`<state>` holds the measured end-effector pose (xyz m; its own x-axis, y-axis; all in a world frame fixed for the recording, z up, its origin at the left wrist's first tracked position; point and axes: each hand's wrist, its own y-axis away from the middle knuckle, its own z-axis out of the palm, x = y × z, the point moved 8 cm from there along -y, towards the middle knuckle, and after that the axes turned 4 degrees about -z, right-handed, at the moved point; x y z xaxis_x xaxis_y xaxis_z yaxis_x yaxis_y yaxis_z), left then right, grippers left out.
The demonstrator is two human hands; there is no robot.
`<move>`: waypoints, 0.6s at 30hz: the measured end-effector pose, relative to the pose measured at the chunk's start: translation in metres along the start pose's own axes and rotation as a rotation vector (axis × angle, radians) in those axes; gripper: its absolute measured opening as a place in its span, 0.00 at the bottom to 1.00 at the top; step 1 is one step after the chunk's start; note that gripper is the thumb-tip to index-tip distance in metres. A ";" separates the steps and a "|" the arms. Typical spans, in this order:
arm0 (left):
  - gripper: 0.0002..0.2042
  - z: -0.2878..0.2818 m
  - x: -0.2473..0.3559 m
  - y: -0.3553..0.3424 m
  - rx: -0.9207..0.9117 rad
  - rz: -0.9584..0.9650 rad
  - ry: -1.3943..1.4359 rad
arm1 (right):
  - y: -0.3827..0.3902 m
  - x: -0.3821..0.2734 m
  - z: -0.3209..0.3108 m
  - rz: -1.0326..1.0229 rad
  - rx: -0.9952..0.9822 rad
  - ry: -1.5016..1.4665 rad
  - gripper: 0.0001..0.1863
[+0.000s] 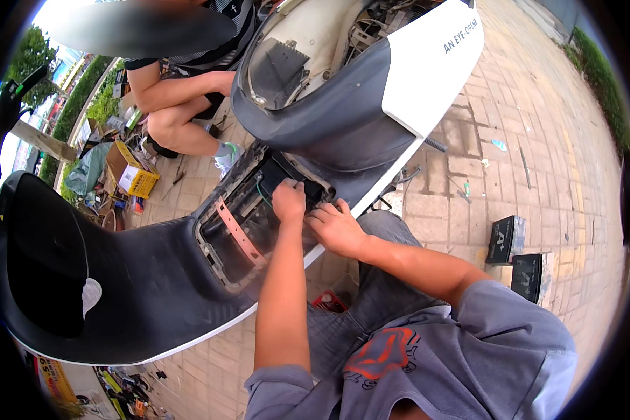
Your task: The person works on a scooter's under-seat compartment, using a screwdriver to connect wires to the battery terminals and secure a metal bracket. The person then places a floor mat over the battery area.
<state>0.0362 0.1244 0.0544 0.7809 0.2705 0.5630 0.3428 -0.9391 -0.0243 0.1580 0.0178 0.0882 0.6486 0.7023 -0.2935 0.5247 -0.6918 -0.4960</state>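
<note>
A loose grey T-shirt (469, 364) is worn, its front marked by a large orange-red print (379, 354) with dark lettering set along its edge, and its cloth broken by soft folds. The upper arms are covered by short sleeves of the same grey, the left sleeve (280, 383) and the right sleeve (502, 313) both being ended above bare forearms, while the left hand (289, 201) and right hand (337, 229) are left uncovered. The legs are clothed in darker grey, faded-looking trousers (379, 290), creased across the lap.
</note>
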 end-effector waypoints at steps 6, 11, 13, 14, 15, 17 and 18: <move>0.10 0.010 -0.017 -0.011 -0.086 0.194 0.102 | -0.014 -0.005 -0.002 -0.051 0.115 -0.040 0.05; 0.09 0.011 0.003 0.000 -0.109 0.203 0.042 | -0.003 -0.008 -0.002 -0.067 0.092 -0.027 0.05; 0.09 0.008 0.009 0.006 -0.085 0.174 0.016 | 0.000 -0.007 -0.008 -0.068 0.126 -0.033 0.06; 0.09 0.007 0.004 0.003 -0.052 0.183 0.070 | 0.002 -0.004 -0.008 -0.070 0.117 -0.043 0.06; 0.09 0.006 -0.006 -0.002 -0.018 0.192 0.123 | 0.004 0.000 -0.007 -0.072 0.108 -0.053 0.06; 0.09 0.001 -0.009 -0.005 -0.017 0.167 0.225 | 0.005 0.005 -0.004 -0.063 0.072 -0.069 0.07; 0.08 0.004 -0.003 -0.002 -0.071 0.242 0.218 | 0.005 0.002 -0.001 -0.078 0.041 -0.049 0.07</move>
<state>0.0351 0.1259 0.0496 0.7026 -0.0065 0.7115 0.1178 -0.9851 -0.1253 0.1624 0.0158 0.0864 0.5787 0.7616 -0.2916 0.5487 -0.6282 -0.5516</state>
